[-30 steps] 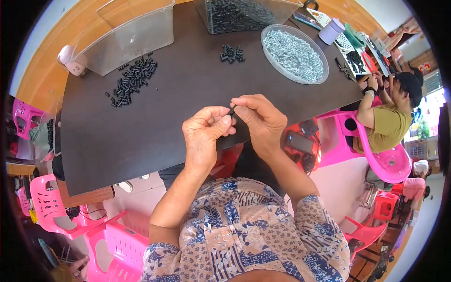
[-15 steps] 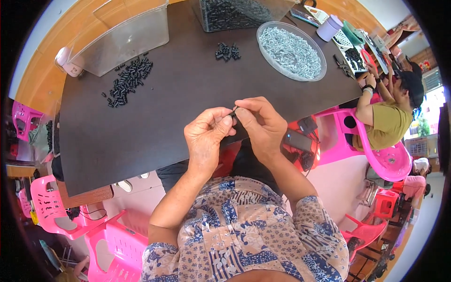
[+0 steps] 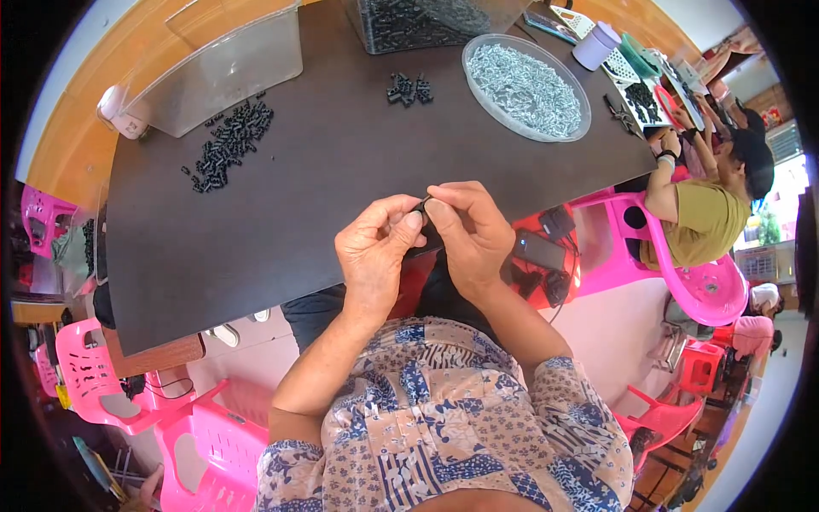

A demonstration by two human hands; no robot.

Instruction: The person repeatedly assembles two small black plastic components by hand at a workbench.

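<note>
My left hand [image 3: 375, 241] and my right hand [image 3: 472, 229] meet above the near edge of the dark table [image 3: 281, 230]. Between their fingertips is a small black plastic part [image 3: 421, 206], mostly covered by the fingers. Both hands pinch it, thumbs toward each other. Farther off lies a small cluster of black parts [image 3: 409, 89]. A larger heap of the same black parts [image 3: 227, 147] spreads to the left. At the far right of the table, a round clear tray [image 3: 478, 96] holds many small silvery metal pieces [image 3: 525, 85].
A clear bin [image 3: 230, 75] stands behind the heap, and another [image 3: 373, 34] with black parts stands at the back. A lilac jar [image 3: 596, 47] and black pliers [image 3: 620, 115] lie toward the right. A co-worker [image 3: 712, 213] sits at right; pink chairs [image 3: 217, 444] surround the table.
My hands stay together on the small black part; the right fingers have shifted slightly. The whole view has moved a little.
</note>
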